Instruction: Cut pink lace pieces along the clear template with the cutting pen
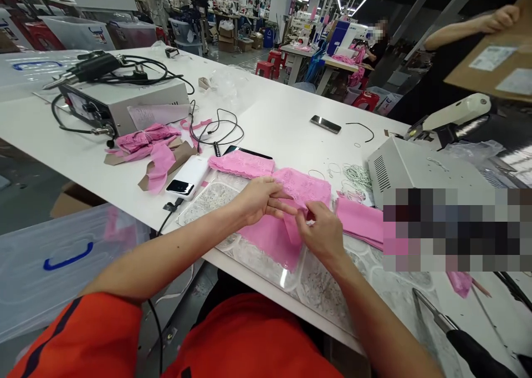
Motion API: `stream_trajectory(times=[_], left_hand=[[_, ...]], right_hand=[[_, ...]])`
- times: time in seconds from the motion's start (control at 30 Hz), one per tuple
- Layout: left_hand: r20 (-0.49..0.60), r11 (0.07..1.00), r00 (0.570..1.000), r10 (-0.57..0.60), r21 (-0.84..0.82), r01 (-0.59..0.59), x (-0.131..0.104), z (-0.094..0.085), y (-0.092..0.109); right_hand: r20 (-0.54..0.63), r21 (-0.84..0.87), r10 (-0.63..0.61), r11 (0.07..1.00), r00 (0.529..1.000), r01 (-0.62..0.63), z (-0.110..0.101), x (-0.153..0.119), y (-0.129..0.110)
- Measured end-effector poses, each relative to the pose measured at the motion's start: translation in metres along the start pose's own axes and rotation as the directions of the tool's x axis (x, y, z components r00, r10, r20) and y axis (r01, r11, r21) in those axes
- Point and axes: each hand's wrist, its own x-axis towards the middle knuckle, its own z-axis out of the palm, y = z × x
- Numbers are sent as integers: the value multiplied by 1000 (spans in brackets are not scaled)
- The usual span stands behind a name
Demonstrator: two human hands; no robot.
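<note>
A pink fabric piece with lace parts (270, 239) lies in front of me, over a clear plastic tray (199, 198) on the white table. My left hand (264, 200) rests on it palm up-sideways, fingers stretched out and apart. My right hand (322, 231) is closed in a pinch on a fold of this fabric, close to the left fingertips. Behind the left hand is a stack of scalloped pink lace pieces (241, 163). Folded plain pink fabric (359, 221) lies to the right of my right hand. Whatever is under the fingertips is partly hidden.
A grey control box (145, 103) with a black handheld tool (95, 65) stands at the left. Pink scraps (153, 151), a white power bank (189, 177) and a phone (325, 124) lie about. White elastic loops (356, 175) sit beside another grey machine (419, 164). At right, a person holds cardboard (494, 62).
</note>
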Motion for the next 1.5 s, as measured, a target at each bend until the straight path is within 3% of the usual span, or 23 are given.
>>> stream_trajectory(times=[0.3,0.4,0.5,0.63,0.73,1.0,1.2,1.3,1.4,1.5], left_hand=[[-61,999,998,7,53,-3,20,-16,11],[-60,989,997,42,144,-32,15,-30,12],[-83,951,995,49,308,-21,1,-54,-1],[-167,812,976,136,584,-13,-11,-87,-31],[-164,662,953,255,748,-48,-16,-101,-47],[-39,327,943,332,942,-76,-35,-100,-54],[15,163,924,383,983,-83,-42,-104,-52],[117,78,913,391,984,-160,-49,-112,-46],[291,-24,898,330,954,-300,-55,-125,-43],[396,-108,879,266,918,-381,-54,-138,-45]], right_hand=[[-43,77,-69,994,997,73,-17,4,34],[-131,31,-231,971,964,237,-31,-6,28],[-124,-34,-459,888,880,458,-33,-28,18],[53,46,-588,809,807,586,-19,-60,8],[74,83,-617,787,784,612,-13,-70,6],[79,197,-611,784,788,588,-23,-75,2],[158,251,-517,845,841,472,-26,-79,1],[171,228,-477,870,862,436,-28,-80,3],[180,207,-474,875,862,438,-25,-81,5],[151,211,-477,871,866,443,-17,-83,8]])
